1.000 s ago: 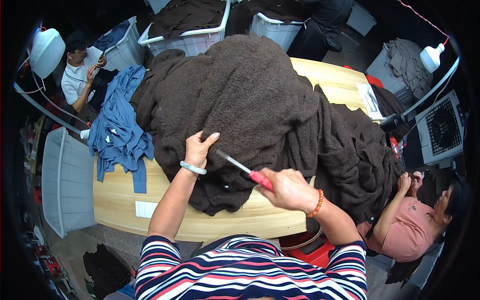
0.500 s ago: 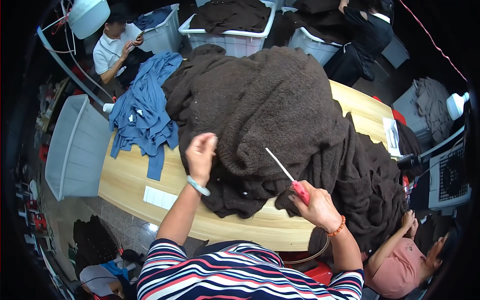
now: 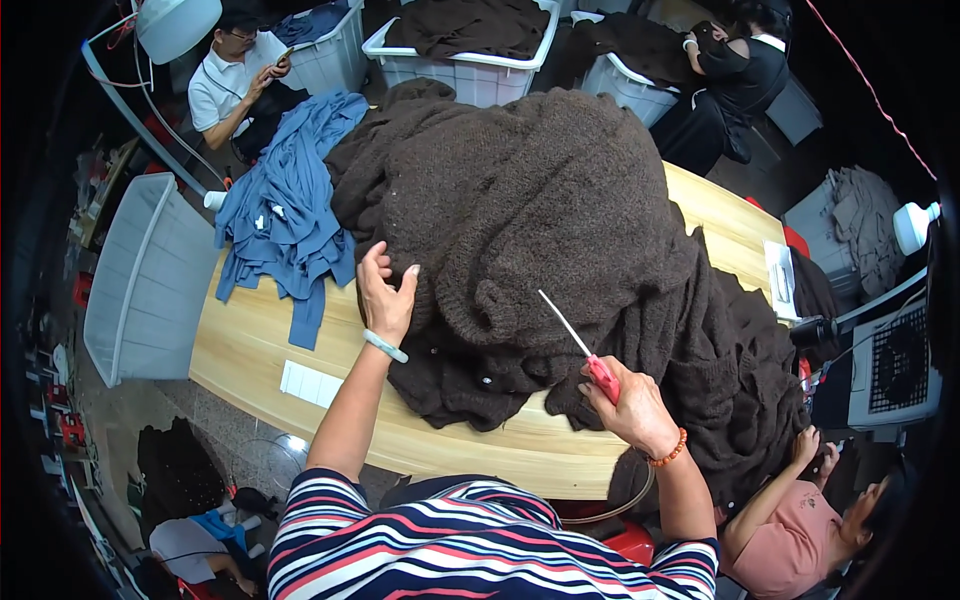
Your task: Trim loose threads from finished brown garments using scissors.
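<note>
Brown knitwear covers most of the wooden table (image 3: pixel 250 350): a tall heap of dark brown knitted garments (image 3: pixel 540 210) with small pale buttons showing along its near edge. The left hand (image 3: pixel 385 295) lies flat on the near-left flank of the heap, fingers spread and pressing the knit down, a pale green bangle (image 3: pixel 385 346) at the wrist. The right hand (image 3: pixel 630 405) is closed in a fist round the red handle of a tool with a thin pale shaft (image 3: pixel 575 335); that shaft slants up and away from the fist, its tip against the knit. The exact kind of tool cannot be told.

By the look of it, the step in hand is working at one spot on the topmost garment while the other hand steadies it. The next move would seem to call for keeping the knit taut under the left palm and bringing the tip close to that hand.

Left of the left hand, a white rectangular label (image 3: pixel 315 385) lies flat on bare wood; beyond it is a heap of blue cloth (image 3: pixel 290 220) and, off the table's end, a pale grey plastic bin (image 3: pixel 140 280). Far beyond both hands stands a white crate (image 3: pixel 470 70) holding more brown knits. Right of the fist, a white paper (image 3: pixel 780 280) rests at the table's far edge.
</note>
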Available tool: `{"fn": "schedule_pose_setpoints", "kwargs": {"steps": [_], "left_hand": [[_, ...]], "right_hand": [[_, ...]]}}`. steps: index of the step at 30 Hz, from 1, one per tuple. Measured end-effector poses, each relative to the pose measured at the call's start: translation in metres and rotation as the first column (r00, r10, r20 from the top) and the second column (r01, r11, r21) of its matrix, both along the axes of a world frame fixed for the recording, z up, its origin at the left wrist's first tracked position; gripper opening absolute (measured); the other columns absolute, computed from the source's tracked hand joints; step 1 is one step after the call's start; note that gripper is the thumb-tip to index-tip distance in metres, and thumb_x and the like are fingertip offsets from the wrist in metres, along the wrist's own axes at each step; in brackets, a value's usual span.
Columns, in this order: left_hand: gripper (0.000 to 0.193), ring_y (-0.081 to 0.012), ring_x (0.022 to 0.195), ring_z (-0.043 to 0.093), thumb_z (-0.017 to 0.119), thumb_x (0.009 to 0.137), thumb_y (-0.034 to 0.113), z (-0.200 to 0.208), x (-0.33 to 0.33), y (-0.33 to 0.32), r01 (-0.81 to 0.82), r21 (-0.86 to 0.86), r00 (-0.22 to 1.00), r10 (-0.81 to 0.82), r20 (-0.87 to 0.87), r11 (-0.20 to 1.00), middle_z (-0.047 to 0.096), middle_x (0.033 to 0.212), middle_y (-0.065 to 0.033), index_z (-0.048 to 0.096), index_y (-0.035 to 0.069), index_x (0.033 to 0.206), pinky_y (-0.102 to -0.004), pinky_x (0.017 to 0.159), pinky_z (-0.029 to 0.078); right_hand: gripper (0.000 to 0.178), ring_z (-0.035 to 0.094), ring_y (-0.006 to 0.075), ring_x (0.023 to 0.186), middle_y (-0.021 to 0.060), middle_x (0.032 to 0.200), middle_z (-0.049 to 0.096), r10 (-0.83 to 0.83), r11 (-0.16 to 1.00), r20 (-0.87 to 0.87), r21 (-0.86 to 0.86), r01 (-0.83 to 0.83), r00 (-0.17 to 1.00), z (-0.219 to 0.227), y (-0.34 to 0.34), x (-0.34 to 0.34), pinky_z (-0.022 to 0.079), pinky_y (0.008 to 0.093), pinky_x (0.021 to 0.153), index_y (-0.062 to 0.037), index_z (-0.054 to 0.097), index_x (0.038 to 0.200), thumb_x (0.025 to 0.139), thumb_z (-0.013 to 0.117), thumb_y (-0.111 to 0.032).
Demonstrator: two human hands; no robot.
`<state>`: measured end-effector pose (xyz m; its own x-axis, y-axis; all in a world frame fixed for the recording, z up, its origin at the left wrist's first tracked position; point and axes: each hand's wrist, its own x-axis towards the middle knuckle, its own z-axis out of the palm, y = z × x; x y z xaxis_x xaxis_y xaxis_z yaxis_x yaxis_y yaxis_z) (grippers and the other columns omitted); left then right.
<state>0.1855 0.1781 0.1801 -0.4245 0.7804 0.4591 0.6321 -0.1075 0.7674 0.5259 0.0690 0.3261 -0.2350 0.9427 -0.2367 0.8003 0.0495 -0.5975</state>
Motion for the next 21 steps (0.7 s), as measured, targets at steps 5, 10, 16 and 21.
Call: {"fn": "schedule_pose_setpoints", "kwargs": {"steps": [5,10,16,21], "left_hand": [[0.052,-0.0117,0.081,0.053,0.079,0.082,0.022,0.037,0.039,-0.02,0.228,-0.098,0.971,-0.218,0.1,0.969,0.057,0.098,-0.0062,0.056,0.003,0.124,-0.025,0.068,0.049],[0.04,-0.0151,0.083,0.058,0.077,0.078,0.005,0.051,0.091,-0.027,0.409,0.028,0.87,-0.399,0.289,0.912,0.061,0.095,-0.0067,0.061,0.002,0.115,-0.027,0.075,0.049],[0.041,-0.032,0.092,0.056,0.072,0.072,-0.004,0.067,0.138,-0.049,0.619,0.124,0.785,-0.608,-0.118,0.776,0.055,0.098,-0.0128,0.065,0.006,0.111,-0.0375,0.084,0.048],[0.051,-0.0189,0.099,0.058,0.075,0.083,0.003,0.039,0.124,-0.017,0.312,0.146,0.201,-0.215,0.956,0.939,0.057,0.113,-0.0107,0.047,0.002,0.126,-0.0335,0.087,0.053]], "right_hand": [[0.028,0.065,0.0429,0.078,0.0204,0.08,0.067,0.025,0.998,-0.02,0.064,-0.024,0.999,-0.014,-0.005,0.011,0.052,0.0487,0.071,-0.0081,0.058,0.111,0.09,0.065,-0.025],[0.026,0.065,0.0421,0.079,0.0201,0.082,0.067,0.022,0.997,-0.031,0.076,-0.019,0.999,-0.007,-0.005,0.011,0.052,0.0476,0.072,-0.0069,0.059,0.109,0.09,0.065,-0.023],[0.021,0.068,0.0372,0.081,0.0176,0.084,0.067,-0.059,0.994,-0.076,0.088,0.065,0.995,0.002,-0.007,0.016,0.053,0.0397,0.073,-0.0047,0.062,0.106,0.089,0.067,-0.016],[0.021,0.068,0.0371,0.082,0.0175,0.087,0.068,-0.093,0.994,-0.064,0.046,0.096,0.994,0.004,-0.015,0.025,0.053,0.0395,0.073,-0.0046,0.061,0.105,0.088,0.067,-0.016]]}}
